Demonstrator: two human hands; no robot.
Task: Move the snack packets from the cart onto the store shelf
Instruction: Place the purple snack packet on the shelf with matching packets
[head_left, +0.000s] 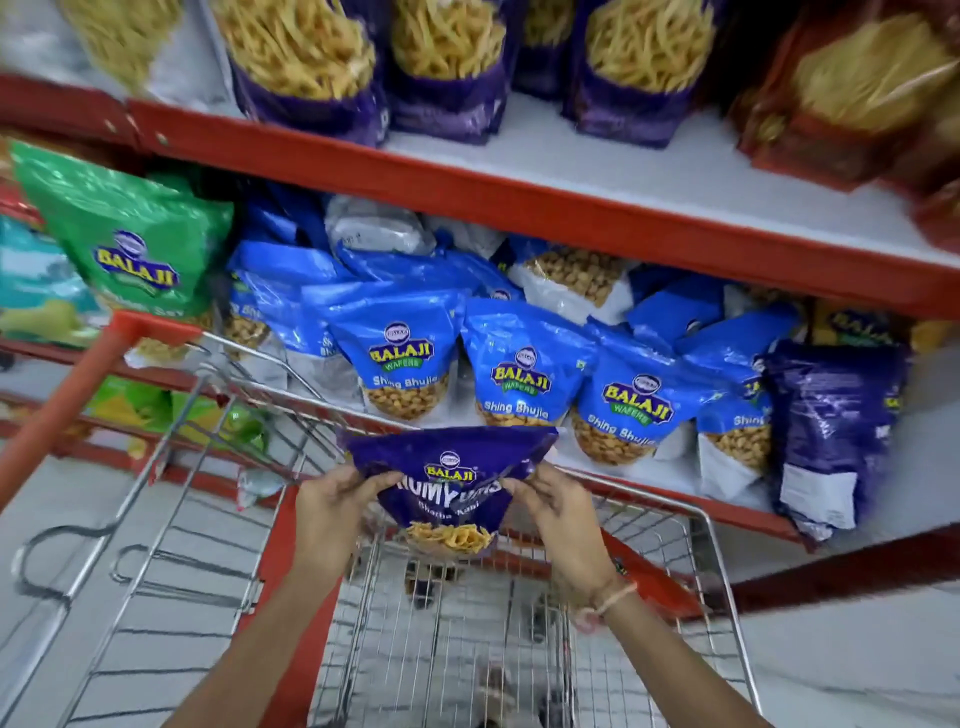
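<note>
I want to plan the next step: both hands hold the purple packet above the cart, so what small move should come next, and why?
Probably lift the purple packet, pinched between left hand and right hand, toward the upper shelf, where matching purple packets stand; the row straight ahead is blue packets.

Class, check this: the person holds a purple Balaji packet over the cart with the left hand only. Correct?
Not quite. The head view shows both the left hand and the right hand gripping the purple Balaji packet over the cart.

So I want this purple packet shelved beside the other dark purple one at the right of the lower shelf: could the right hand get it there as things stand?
Probably yes. The right hand would have to pass over the cart's far rim, with nothing else between.
</note>
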